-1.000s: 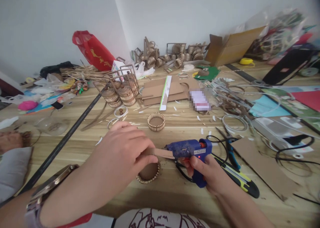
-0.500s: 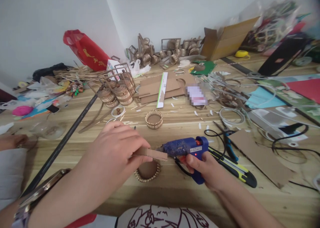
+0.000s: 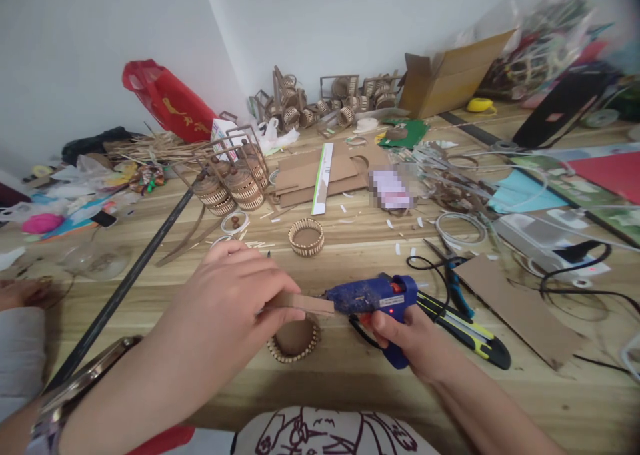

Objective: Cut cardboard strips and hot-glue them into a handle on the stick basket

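Note:
A cardboard strip (image 3: 313,304) is pinched between the thumb and fingers of my left hand (image 3: 245,288). My right hand (image 3: 407,335) grips a blue glue gun (image 3: 357,295) with a small red light lit on it. The gun's nozzle points left at the strip and is partly hidden behind it. Below the strip, partly covered by it and my fingers, a small round basket (image 3: 295,340) with a stick-lined wall rests on the table. Farther back stands a second such basket (image 3: 306,237).
Right of the gun lie a yellow and black utility knife (image 3: 470,338), pliers (image 3: 457,285) and a cardboard piece (image 3: 520,308). Cardboard sheets (image 3: 295,178) and lidded baskets (image 3: 245,185) stand farther back. A black bar (image 3: 135,268) crosses the left side, near another person's hand (image 3: 23,294).
The view has shifted very slightly. Both hands, the cardboard strip and the glue gun keep nearly the same places.

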A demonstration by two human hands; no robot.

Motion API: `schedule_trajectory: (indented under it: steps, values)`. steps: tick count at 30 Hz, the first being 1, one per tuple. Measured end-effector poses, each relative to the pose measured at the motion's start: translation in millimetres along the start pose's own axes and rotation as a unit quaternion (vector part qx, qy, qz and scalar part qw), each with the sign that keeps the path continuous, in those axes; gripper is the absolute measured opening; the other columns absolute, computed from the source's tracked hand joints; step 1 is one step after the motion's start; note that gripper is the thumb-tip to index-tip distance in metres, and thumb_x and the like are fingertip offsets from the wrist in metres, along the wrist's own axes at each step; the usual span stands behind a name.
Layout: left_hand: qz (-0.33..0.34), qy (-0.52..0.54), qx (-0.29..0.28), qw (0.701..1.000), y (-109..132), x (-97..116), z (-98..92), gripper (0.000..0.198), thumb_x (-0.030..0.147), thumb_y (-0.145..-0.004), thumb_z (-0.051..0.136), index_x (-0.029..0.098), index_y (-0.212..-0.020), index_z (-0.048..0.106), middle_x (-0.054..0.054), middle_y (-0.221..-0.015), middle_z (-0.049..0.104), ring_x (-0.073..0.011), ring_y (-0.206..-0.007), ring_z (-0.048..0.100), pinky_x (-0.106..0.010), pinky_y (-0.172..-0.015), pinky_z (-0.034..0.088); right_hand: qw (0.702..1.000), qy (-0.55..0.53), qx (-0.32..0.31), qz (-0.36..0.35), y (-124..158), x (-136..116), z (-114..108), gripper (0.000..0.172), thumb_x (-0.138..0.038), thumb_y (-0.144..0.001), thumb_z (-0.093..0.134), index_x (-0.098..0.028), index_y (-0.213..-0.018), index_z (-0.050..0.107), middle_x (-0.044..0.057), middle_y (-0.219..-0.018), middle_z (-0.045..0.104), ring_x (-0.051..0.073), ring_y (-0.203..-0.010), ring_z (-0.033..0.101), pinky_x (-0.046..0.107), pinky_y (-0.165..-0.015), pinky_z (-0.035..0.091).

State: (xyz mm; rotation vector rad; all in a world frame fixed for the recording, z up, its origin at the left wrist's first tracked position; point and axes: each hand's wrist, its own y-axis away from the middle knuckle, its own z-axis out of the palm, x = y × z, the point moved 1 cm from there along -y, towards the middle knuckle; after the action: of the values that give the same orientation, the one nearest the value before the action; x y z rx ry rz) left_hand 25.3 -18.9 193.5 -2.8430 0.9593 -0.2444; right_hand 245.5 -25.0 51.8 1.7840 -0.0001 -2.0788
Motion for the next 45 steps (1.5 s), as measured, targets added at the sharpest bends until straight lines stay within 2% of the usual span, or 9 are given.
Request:
schedule_trajectory:
  steps: [9,17,26,34,39,42,45]
  values:
    - [-0.002,0.002,-0.003,1.0,-1,0,0.1,0.012,0.029,-0.087,0.067,0.024,-0.076,0.068,0.004,-0.072,0.068,-0.0169,-0.073,0.059,-0.037,-0.085,0.042,1.0,0.016,-0.007,-0.005,2,1,0,0.066,-0.083,-0.056,0.069,-0.021,-0.065,0.051,-0.004,-0.053,0.042,0.01,-0.049,0.034,0.025,-0.046,0.028]
    - [-0.006,-0.002,0.012,1.0,0,-1,1.9,0.015,0.03,-0.088,0.064,0.024,-0.075,0.067,0.003,-0.072,0.069,-0.0174,-0.073,0.06,-0.037,-0.084,0.043,0.997,0.042,-0.007,-0.067,4,-5,1,0.062,-0.081,-0.063,0.066,-0.021,-0.064,0.053,-0.002,-0.053,0.044,0.011,-0.05,0.035,0.025,-0.044,0.024]
    - [-0.006,0.002,0.007,1.0,0,-1,0.8,0.014,0.029,-0.087,0.065,0.024,-0.073,0.066,0.004,-0.07,0.068,-0.0172,-0.071,0.06,-0.036,-0.081,0.042,0.995,0.057,-0.003,-0.077,2,-9,0,0.061,-0.08,-0.064,0.067,-0.02,-0.065,0.056,-0.001,-0.054,0.047,0.011,-0.05,0.038,0.025,-0.044,0.028]
    - [0.005,0.002,0.007,1.0,1,-2,1.9,0.013,0.026,-0.087,0.065,0.024,-0.074,0.067,0.005,-0.071,0.068,-0.0167,-0.071,0.059,-0.036,-0.08,0.04,1.0,0.018,0.007,-0.007,-2,0,-2,0.066,-0.081,-0.053,0.073,-0.019,-0.069,0.057,-0.002,-0.056,0.045,0.01,-0.05,0.036,0.024,-0.043,0.028]
    - [0.005,0.001,0.009,1.0,3,-2,1.6,0.012,0.026,-0.087,0.065,0.023,-0.075,0.066,0.005,-0.071,0.067,-0.0167,-0.071,0.059,-0.036,-0.082,0.039,1.0,0.001,0.007,-0.004,-3,0,0,0.064,-0.078,-0.054,0.075,-0.019,-0.066,0.054,-0.004,-0.054,0.044,0.009,-0.048,0.034,0.024,-0.043,0.027]
    - [0.007,0.003,0.01,1.0,3,-2,1.4,0.013,0.026,-0.088,0.063,0.023,-0.076,0.067,0.004,-0.072,0.068,-0.0166,-0.071,0.059,-0.037,-0.084,0.039,1.0,0.019,0.007,-0.023,-7,-2,3,0.058,-0.074,-0.058,0.076,-0.02,-0.062,0.056,-0.004,-0.05,0.045,0.01,-0.049,0.038,0.025,-0.045,0.031]
    - [0.008,0.004,0.013,1.0,2,-3,1.2,0.013,0.027,-0.089,0.063,0.023,-0.077,0.067,0.004,-0.074,0.069,-0.0168,-0.072,0.06,-0.037,-0.085,0.039,0.998,-0.018,0.05,-0.02,-18,-8,-2,0.052,-0.067,-0.06,0.079,-0.019,-0.065,0.061,-0.002,-0.054,0.054,0.012,-0.055,0.049,0.025,-0.052,0.041]
